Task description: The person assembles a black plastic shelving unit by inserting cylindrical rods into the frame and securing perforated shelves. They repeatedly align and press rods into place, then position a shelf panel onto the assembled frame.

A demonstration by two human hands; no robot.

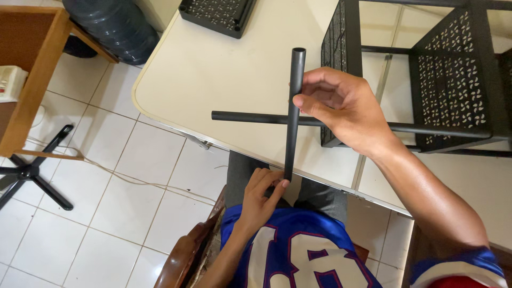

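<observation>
My right hand (341, 106) grips a black tube (293, 112) near its top and holds it upright over the cream table's (213, 74) front edge. My left hand (261, 194) pinches the tube's lower end, close to my lap. Behind the upright tube a second black tube (250, 117) lies crosswise on the table and runs right, into a black perforated shelf frame (453, 74). My right hand hides part of the lying tube.
A black perforated tray (216, 15) rests at the table's far edge. On the tiled floor to the left stand a blue water jug (114, 26), a wooden desk (29, 69) and a black chair base (32, 170). I sit on a brown chair (184, 256).
</observation>
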